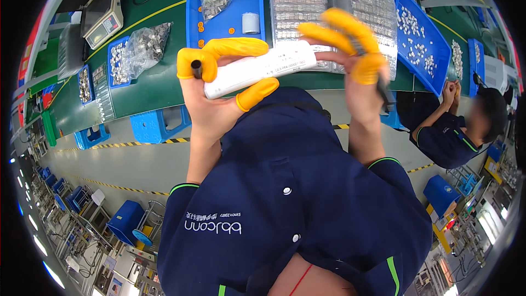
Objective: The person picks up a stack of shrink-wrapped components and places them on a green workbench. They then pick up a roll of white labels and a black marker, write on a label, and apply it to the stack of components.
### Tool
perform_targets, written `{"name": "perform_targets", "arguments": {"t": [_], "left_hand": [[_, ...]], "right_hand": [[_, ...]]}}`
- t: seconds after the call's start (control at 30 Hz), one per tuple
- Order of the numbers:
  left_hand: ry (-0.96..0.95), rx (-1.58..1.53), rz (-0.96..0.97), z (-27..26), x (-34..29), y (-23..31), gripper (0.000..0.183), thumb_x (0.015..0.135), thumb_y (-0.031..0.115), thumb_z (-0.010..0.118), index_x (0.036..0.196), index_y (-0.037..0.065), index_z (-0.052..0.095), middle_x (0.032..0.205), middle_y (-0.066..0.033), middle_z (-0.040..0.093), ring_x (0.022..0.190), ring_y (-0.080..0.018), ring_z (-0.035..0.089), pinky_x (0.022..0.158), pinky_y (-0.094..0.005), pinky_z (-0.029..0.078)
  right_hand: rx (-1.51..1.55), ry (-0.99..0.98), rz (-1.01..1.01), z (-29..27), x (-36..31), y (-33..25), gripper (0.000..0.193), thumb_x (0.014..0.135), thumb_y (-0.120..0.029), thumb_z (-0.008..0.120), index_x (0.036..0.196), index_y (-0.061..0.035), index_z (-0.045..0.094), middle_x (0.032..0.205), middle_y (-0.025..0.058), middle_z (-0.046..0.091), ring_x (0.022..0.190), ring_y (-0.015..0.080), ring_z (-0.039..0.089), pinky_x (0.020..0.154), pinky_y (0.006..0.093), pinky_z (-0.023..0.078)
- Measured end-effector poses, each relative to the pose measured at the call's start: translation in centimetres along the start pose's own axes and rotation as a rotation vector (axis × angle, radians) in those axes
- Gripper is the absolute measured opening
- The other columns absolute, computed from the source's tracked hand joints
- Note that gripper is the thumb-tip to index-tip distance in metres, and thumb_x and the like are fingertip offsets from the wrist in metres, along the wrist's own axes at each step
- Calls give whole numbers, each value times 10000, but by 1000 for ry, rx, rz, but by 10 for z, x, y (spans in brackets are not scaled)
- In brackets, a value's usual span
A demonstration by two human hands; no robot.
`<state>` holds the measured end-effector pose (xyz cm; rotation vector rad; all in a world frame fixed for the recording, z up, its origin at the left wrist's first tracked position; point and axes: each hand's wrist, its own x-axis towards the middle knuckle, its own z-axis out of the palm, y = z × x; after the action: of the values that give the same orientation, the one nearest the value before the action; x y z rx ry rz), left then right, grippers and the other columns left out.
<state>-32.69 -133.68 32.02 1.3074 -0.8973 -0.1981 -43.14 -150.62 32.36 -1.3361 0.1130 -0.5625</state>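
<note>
Dark blue shirt cloth (pixel 246 186) fills the lower middle of the frame, nearest the camera. Just above it, at the centre, a long white printed package (pixel 263 69) is held off the desk (pixel 150 96), tilted slightly with its right end higher. It is gripped near its left end by the left hand (pixel 205 98): the yellow-covered fingers are closed along its upper edge, and the thumb is pressed below. A short black cap-like piece (pixel 196 68) is also held at that hand's outer side. By the right hand (pixel 364 85), right of centre, a dark pen-like thing (pixel 387 97) seems to be held; its fingers are half spread toward the package's right end, but are blurred, and whether contact is made cannot be told.

The package is judged light, since it is borne by one hand, and fairly stiff, since no sag is seen. Its smooth white face may be slippery, though grip is probably helped by the yellow covers. Denting at the ends seems possible under hard squeezing, so a hold across both long edges, near the middle, is advisable for balance.
</note>
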Motion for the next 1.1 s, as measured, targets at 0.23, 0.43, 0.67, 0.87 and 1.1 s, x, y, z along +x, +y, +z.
{"name": "perform_targets", "arguments": {"t": [0.23,0.43,0.67,0.87,1.1], "left_hand": [[-64,-68,114,6,2,-1,531,619,-13,774,891,60,325,985,-178,544,930,-246,568,812,-362,484],[-91,-57,91,4,-1,5,569,614,-34,762,896,94,284,991,-172,509,924,-242,567,813,-367,486],[-72,-75,83,5,-5,6,571,606,-49,733,882,101,256,967,-185,479,926,-269,567,826,-414,490],[-64,-155,75,7,-6,4,560,605,-57,716,885,98,257,970,-185,465,919,-277,566,817,-416,496],[21,-32,-110,10,-3,11,605,599,-10,782,941,44,286,999,-188,539,901,-225,590,775,-323,503]], "right_hand": [[-351,-115,-41,2,5,-23,532,822,-391,569,1129,37,495,1076,184,586,991,283,588,822,333,485],[-164,-124,102,16,-2,-20,414,634,-52,769,1005,2,592,968,99,638,893,179,623,798,287,499],[-146,-133,80,15,-3,-20,408,613,-37,775,981,11,607,951,107,643,888,187,628,799,294,504],[-126,-110,82,14,-5,-20,410,609,-26,776,980,14,606,943,110,645,878,185,632,788,287,508],[-170,-50,133,19,-1,-15,395,642,-93,767,979,21,596,927,102,645,845,180,638,769,282,512]]}}
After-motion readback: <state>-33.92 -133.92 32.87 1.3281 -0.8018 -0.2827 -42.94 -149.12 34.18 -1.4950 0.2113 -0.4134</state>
